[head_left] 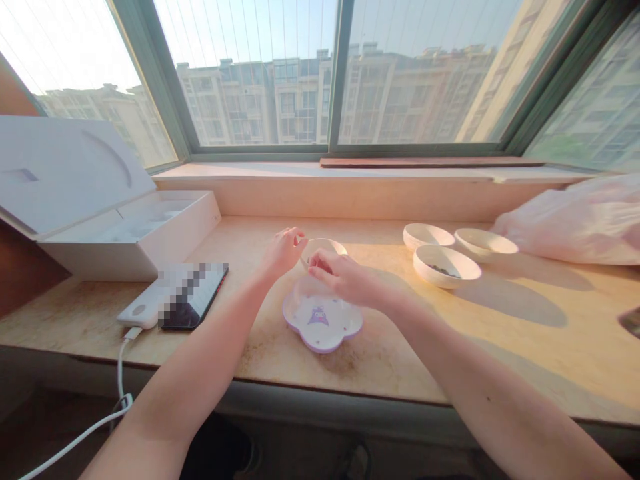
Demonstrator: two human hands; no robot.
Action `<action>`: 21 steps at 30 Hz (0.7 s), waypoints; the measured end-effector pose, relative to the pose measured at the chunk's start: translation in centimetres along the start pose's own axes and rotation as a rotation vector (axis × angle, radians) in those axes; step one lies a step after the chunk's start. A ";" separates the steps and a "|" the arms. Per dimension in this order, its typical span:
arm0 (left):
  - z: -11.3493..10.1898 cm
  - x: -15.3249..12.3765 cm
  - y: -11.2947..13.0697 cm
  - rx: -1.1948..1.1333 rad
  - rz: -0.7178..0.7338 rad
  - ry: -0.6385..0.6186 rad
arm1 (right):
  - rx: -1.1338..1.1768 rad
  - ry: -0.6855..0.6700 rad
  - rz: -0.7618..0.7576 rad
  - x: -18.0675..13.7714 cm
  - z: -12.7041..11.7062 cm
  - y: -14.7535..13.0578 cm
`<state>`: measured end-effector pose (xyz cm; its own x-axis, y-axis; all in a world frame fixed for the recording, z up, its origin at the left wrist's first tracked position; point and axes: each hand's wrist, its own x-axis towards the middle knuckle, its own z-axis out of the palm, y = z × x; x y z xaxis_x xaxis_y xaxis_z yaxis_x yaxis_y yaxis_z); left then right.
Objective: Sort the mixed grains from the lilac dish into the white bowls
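A white bowl (326, 244) stands in front of me, partly hidden behind my hands. My left hand (286, 253) is at its left rim with fingers curled toward the thumb; whether it grips the rim or something small is hidden. Over the near side of the bowl is my right hand (343, 275), thumb and fingers pinched together; anything between them is too small to make out. Just below, nearer to me, lies a flower-shaped white plate (327, 331) with a purple rim and a purple cartoon figure. My right hand covers part of its far edge.
Three white bowls stand to the right; the nearest bowl (447, 267) holds small dark pieces. A pinkish plastic bag (575, 220) lies behind them. On the left are an open white box (175, 233), a phone (193, 300) and a white power bank (140, 307) with a cable (120, 373).
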<state>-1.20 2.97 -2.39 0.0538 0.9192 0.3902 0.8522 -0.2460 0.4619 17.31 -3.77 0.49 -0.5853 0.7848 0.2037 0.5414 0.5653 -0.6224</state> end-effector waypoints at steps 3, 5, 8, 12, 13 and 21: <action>-0.1 -0.2 0.1 -0.051 -0.061 -0.028 | -0.079 0.209 0.135 0.7 -1.0 1.7; -0.1 -0.2 0.1 -0.086 -0.091 -0.040 | -0.145 0.281 0.193 1.2 -1.2 3.0; 0.2 -0.2 0.0 -0.143 -0.127 -0.072 | -0.206 0.350 0.280 1.8 -1.0 4.5; 0.5 -0.3 -0.2 -0.210 -0.171 -0.118 | -0.055 0.335 0.492 2.0 -0.8 5.1; 0.6 -0.4 -0.2 -0.216 -0.170 -0.126 | 0.013 0.308 0.527 1.9 -0.8 5.1; 0.9 -0.5 -0.6 -0.284 -0.074 -0.075 | 0.525 0.125 0.551 1.9 -0.4 5.4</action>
<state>-1.24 2.88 -3.56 0.0444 0.9554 0.2918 0.6762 -0.2438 0.6952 19.34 0.86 -2.18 -0.2243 0.9587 -0.1751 0.3593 -0.0857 -0.9293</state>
